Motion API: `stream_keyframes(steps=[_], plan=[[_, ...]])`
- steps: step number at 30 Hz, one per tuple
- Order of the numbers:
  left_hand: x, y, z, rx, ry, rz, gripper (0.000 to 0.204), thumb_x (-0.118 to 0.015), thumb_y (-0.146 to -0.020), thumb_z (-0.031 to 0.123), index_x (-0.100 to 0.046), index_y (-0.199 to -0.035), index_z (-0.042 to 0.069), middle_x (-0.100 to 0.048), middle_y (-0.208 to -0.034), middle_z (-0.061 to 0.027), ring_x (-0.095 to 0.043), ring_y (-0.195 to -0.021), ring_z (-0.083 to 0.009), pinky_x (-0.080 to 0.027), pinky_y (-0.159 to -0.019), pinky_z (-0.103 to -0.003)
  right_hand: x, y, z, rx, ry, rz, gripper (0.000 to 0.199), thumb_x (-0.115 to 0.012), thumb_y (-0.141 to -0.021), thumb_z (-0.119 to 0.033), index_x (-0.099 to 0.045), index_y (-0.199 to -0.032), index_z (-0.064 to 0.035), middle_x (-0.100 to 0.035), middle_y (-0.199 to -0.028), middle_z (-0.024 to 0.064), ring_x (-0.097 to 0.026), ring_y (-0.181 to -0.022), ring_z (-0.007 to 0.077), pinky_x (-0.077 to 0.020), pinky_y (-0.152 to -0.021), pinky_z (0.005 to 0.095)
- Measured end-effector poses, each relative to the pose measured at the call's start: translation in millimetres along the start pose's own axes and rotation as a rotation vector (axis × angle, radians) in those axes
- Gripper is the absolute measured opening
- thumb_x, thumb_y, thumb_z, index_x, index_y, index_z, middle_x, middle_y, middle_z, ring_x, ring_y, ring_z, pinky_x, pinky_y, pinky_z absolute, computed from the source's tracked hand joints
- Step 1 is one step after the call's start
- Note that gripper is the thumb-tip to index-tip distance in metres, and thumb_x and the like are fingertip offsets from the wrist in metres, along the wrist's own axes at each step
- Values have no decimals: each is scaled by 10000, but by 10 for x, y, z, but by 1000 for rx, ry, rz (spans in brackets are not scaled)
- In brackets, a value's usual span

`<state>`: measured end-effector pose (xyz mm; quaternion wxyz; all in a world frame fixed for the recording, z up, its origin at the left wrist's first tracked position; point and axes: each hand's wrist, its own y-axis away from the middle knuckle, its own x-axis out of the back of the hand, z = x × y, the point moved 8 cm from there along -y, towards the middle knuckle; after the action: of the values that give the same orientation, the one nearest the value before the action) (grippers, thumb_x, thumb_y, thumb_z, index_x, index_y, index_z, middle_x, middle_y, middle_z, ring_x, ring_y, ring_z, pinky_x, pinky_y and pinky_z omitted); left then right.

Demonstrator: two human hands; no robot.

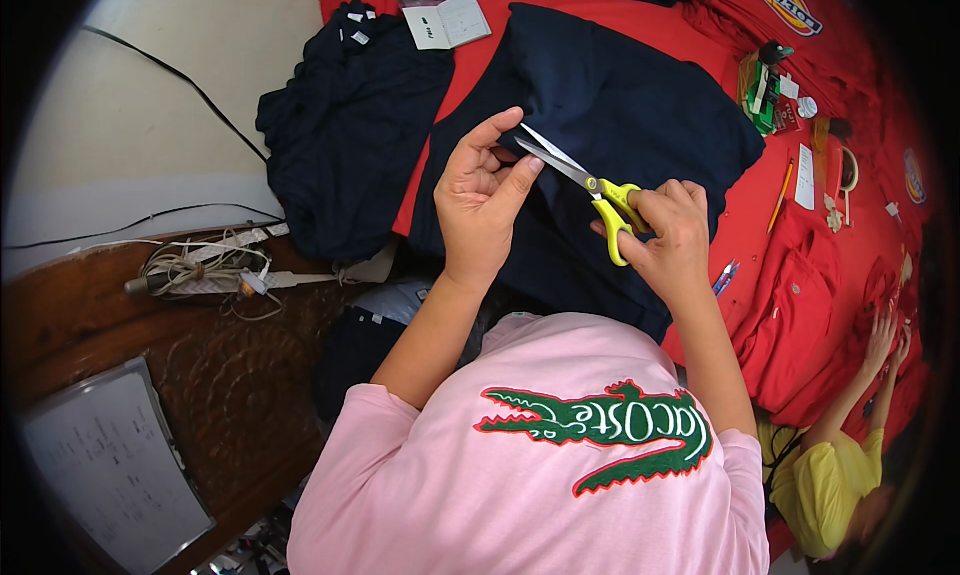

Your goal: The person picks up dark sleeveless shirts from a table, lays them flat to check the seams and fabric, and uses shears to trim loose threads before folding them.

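My right hand (672, 233) grips a pair of scissors (619, 207) by the yellow-green handles, fingers and thumb through the loops. The steel blades stand partly apart and point up-left. Their tips lie close to the thumb and forefinger of my left hand (482, 195). That hand has its fingers curled and its thumb bent in toward them; whatever is between them is too small or hidden to make out. Under both hands spreads a dark navy garment (610, 85), which hangs down toward my lap.
A second navy garment pile (350, 125) lies left, below a small open booklet (447, 22). Red cloth (740, 205) covers the table, with a pencil (781, 197) and small boxes (760, 95) at right. Bundled cables (205, 265) lie left. A co-worker's hands (885, 340) handle red fabric at far right.
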<state>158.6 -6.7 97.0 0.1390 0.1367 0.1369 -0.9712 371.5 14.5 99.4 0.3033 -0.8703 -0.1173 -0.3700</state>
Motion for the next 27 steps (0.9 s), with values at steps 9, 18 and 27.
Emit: stream_keyframes(steps=[9, 18, 27], plan=[[-27, 31, 16, 27, -47, 22, 536, -738, -918, -100, -574, -1425, -46, -707, -1095, -56, -650, -983, -78, -531, -901, -209, -6, 130, 97, -23, -48, -16, 312, -931, -715, -245, -718, -823, -44, -466, -647, 29, -449, -684, 219, -390, -776, 387], [-17, 19, 58, -23, -93, 12, 579, -694, -934, -121, -506, -1473, -26, -678, -1117, -77, -653, -958, -74, -547, -839, -200, 64, 246, 314, -193, -89, 29, 267, -917, -713, -201, -717, -806, -51, -474, -631, 24, -451, -682, 211, -377, -764, 391], [-63, 35, 65, -63, -29, -41, 637, -656, -903, -195, -434, -1484, -57, -573, -1375, -161, -660, -1121, -155, -574, -937, -256, -2, 145, 120, -60, -75, -86, 361, -939, -695, -282, -731, -868, -42, -504, -671, 25, -469, -698, 211, -381, -840, 387]])
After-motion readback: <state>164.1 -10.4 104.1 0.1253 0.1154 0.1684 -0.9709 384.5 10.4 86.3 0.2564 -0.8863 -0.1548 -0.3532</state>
